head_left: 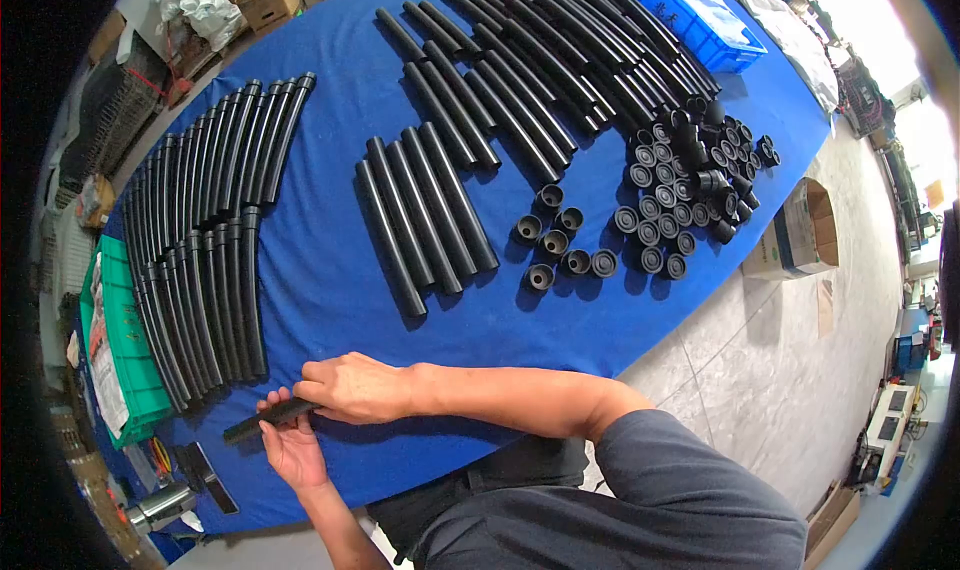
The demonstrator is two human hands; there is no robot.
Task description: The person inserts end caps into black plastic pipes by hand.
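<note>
Reaching across the body with the right hand (355, 388), forearm lying level over the near table edge; left hand (292, 448) coming up from below, palm upward. Working at a blue table (330, 270) loaded with rows of black tubes (430, 210), curved tubes (200, 250) and round caps (670, 205), a green crate (125, 355) at the left, grey floor to the right. Holding one short black tube (262, 419) near the table's front edge, both hands' fingers curling round it.
</note>
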